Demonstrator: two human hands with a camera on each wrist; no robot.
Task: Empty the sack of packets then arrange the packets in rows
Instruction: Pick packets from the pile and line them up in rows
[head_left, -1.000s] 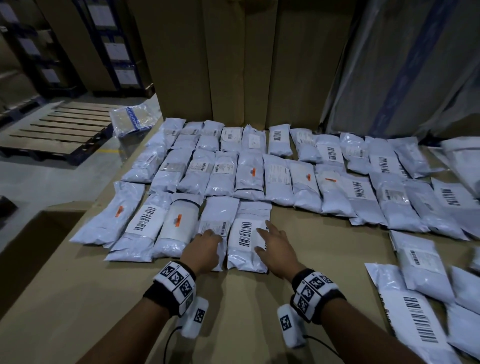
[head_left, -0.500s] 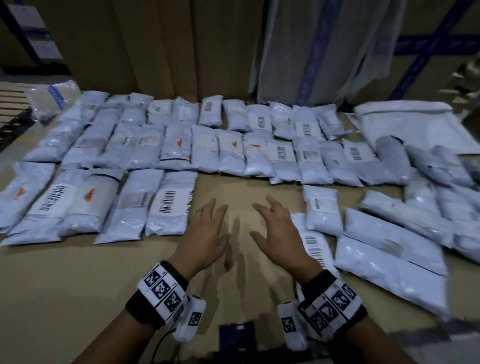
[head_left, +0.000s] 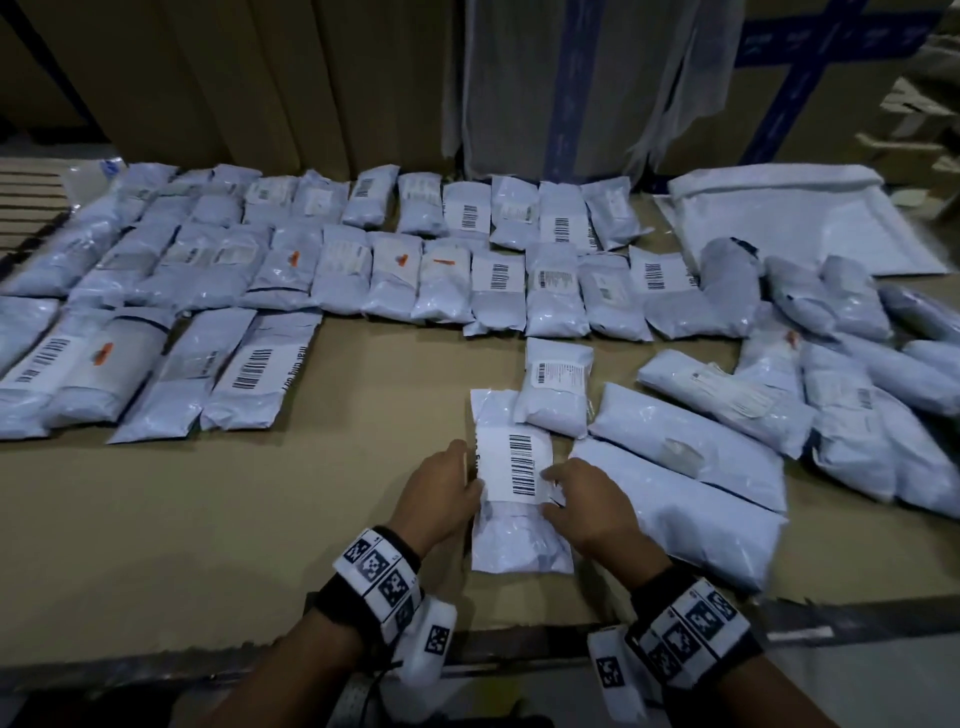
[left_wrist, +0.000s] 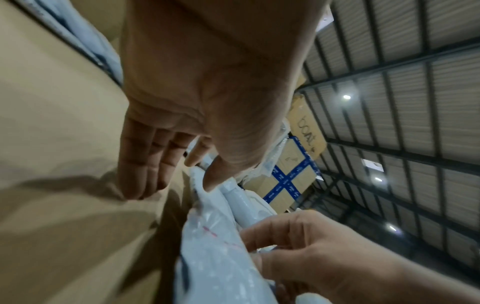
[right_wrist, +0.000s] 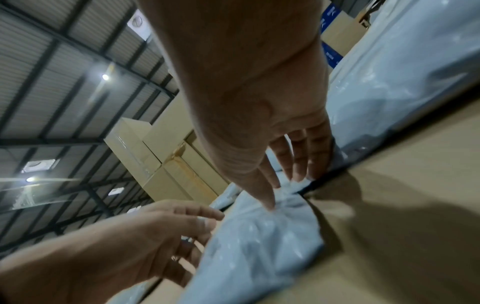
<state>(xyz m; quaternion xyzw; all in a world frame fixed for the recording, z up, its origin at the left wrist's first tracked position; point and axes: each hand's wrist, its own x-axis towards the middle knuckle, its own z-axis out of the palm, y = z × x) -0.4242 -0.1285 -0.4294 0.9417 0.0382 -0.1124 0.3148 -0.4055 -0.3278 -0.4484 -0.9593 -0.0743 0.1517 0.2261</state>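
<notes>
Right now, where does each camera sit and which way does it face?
Head: looks forward and down at both hands on the white barcode-labelled plastic packet on the brown cardboard surface.
Left wrist: looks along the left hand; right hand opposite.
Right wrist: looks along the right hand; left hand opposite.
All three show that packet.

Bare forearms, black wristbands (head_left: 691, 597), checker-marked white bands (head_left: 379, 571)

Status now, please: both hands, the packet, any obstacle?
Left hand and right hand grip barcode packet. Small packet overlaps its far end.
</notes>
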